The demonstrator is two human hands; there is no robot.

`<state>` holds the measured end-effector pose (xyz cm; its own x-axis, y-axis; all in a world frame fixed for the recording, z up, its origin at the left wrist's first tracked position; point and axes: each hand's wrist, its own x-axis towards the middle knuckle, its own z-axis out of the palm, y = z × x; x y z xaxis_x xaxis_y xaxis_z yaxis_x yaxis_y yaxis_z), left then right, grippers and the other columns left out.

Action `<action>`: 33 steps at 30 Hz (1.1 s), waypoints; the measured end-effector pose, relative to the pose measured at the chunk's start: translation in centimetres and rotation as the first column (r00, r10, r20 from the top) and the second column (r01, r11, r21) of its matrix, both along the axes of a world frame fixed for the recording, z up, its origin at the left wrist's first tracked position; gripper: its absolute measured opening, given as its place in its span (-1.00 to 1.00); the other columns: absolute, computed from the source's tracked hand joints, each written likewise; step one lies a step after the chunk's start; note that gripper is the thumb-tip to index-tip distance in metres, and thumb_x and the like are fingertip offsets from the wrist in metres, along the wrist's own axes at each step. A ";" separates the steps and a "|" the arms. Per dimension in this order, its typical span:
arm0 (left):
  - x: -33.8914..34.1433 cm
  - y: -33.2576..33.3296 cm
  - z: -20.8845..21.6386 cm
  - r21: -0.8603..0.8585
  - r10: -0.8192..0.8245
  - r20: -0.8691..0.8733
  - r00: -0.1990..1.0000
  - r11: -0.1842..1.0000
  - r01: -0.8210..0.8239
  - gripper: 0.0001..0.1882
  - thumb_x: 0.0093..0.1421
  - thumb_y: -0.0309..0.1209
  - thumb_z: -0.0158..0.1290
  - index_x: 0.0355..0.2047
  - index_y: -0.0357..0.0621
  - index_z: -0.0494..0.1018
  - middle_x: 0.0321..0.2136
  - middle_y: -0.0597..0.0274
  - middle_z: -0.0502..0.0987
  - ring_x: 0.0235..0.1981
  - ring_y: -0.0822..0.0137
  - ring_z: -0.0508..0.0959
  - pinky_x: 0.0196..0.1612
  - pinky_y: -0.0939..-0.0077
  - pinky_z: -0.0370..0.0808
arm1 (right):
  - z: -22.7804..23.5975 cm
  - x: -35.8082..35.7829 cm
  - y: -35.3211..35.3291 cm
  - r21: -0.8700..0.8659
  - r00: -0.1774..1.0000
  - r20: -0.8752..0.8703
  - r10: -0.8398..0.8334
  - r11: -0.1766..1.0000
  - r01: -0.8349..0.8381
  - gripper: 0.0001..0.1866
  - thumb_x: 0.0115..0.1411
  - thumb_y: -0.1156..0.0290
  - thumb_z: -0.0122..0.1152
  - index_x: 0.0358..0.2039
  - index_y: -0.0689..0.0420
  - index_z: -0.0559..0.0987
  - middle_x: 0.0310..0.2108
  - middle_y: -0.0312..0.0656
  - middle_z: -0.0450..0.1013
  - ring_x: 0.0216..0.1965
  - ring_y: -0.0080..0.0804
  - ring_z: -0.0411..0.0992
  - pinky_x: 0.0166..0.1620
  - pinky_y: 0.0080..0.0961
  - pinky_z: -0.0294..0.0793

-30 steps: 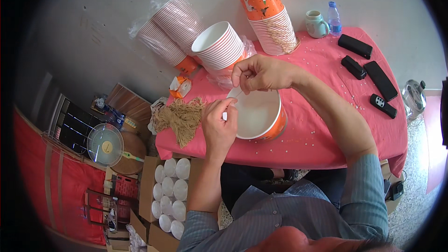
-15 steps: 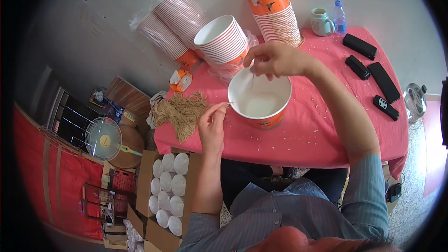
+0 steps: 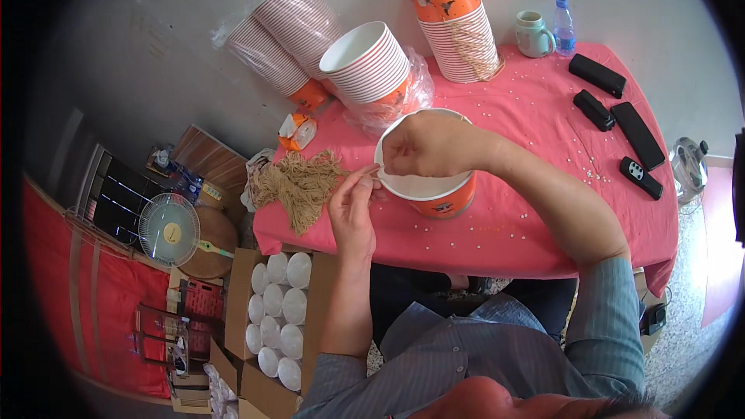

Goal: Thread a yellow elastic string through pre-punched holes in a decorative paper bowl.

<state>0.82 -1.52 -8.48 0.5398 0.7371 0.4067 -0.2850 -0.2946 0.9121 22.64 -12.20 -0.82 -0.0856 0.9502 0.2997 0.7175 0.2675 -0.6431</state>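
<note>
In front of me on the table stands a white-lined paper bucket [image 3: 441,206] with an orange outside. My left hand [image 3: 355,213] is at its left rim, thumb and forefinger pinching a thin light cord [image 3: 375,170]. My right hand [image 3: 431,143] reaches across the bucket's mouth and covers much of it. Its fingers are closed and bent down just inside the left rim, close to my left fingertips. Whatever they pinch is hidden. Left of the bucket lies a loose bundle of tan cords [image 3: 303,190].
Stacked paper buckets [image 3: 372,62] and a taller stack [image 3: 462,39] stand at the back. A mug [image 3: 532,35], a water bottle [image 3: 565,29] and black devices [image 3: 638,136] are at the right. A carton of clear cups [image 3: 279,310] sits lower left. White bits dot the pink tablecloth [image 3: 528,225].
My right hand has come down and left from above the bucket to the left rim, beside my left fingers. My left hand has stayed nearly still, pinching the cord.
</note>
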 end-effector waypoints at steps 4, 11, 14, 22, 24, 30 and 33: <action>-0.3 0.4 -0.2 -0.081 -0.025 0.066 0.997 0.996 0.030 -0.67 0.50 -0.43 0.11 0.14 -0.41 0.61 -0.24 0.24 0.65 -0.23 0.48 0.60 -0.10 0.56 0.55 | -0.3 0.0 0.2 0.131 0.986 -0.168 0.014 0.991 0.008 -0.78 0.32 0.35 0.35 -0.12 0.19 0.73 -0.25 -0.10 0.70 -0.22 -0.27 0.67 -0.07 -0.28 0.64; 0.4 -0.7 1.8 0.163 0.059 -0.035 0.998 0.985 -0.052 -0.76 0.44 -0.55 0.19 0.07 -0.41 0.62 -0.22 0.28 0.63 -0.24 0.52 0.58 -0.13 0.59 0.53 | 0.6 -0.9 -0.3 0.129 0.975 -0.222 -0.008 0.991 0.037 -0.84 0.28 0.44 0.32 -0.17 0.21 0.70 -0.34 -0.14 0.65 -0.28 -0.35 0.63 -0.11 -0.33 0.62; 0.4 -0.3 2.0 0.427 0.170 -0.138 0.976 0.899 -0.096 -0.82 0.41 -0.57 0.25 -0.02 -0.38 0.66 -0.22 0.30 0.64 -0.21 0.53 0.59 -0.10 0.58 0.54 | 1.0 -1.3 -0.7 0.171 0.981 -0.194 0.000 0.985 0.033 -0.86 0.26 0.45 0.32 -0.20 0.18 0.69 -0.36 -0.13 0.64 -0.30 -0.33 0.63 -0.14 -0.30 0.61; -0.2 0.2 1.0 0.283 0.146 -0.106 0.984 0.953 -0.111 -0.86 0.40 -0.53 0.29 -0.09 -0.35 0.68 -0.25 0.34 0.64 -0.28 0.59 0.54 -0.19 0.66 0.48 | 0.9 -1.9 -1.0 0.289 0.994 -0.083 -0.065 0.954 0.087 -0.89 0.27 0.43 0.32 -0.21 0.15 0.67 -0.40 -0.07 0.63 -0.34 -0.10 0.64 -0.19 -0.18 0.61; -0.6 0.5 0.2 0.283 0.134 -0.114 0.984 0.954 -0.097 -0.85 0.40 -0.52 0.28 -0.09 -0.35 0.68 -0.26 0.36 0.65 -0.30 0.61 0.53 -0.21 0.69 0.47 | 0.8 -1.9 -1.0 0.342 0.996 -0.038 -0.075 0.936 0.083 -0.89 0.29 0.44 0.32 -0.20 0.16 0.66 -0.40 -0.04 0.62 -0.33 -0.04 0.64 -0.20 -0.14 0.60; -0.6 0.6 -1.7 0.095 0.089 -0.088 0.992 0.992 -0.080 -0.85 0.40 -0.53 0.29 -0.06 -0.30 0.69 -0.30 0.43 0.63 -0.33 0.67 0.49 -0.26 0.72 0.43 | 1.1 -1.9 -0.8 0.326 0.987 -0.087 -0.133 0.933 0.155 -0.82 0.37 0.34 0.27 -0.16 0.17 0.67 -0.32 0.00 0.66 -0.22 0.08 0.66 -0.11 -0.01 0.62; -0.3 0.6 -1.9 0.025 0.050 -0.046 0.998 0.999 -0.048 -0.88 0.40 -0.54 0.26 -0.09 -0.30 0.67 -0.33 0.40 0.63 -0.36 0.63 0.50 -0.27 0.66 0.46 | 0.7 -1.8 -0.5 0.304 0.983 -0.103 -0.150 0.937 0.175 -0.82 0.38 0.33 0.26 -0.16 0.17 0.67 -0.33 -0.01 0.66 -0.22 0.06 0.67 -0.11 -0.03 0.63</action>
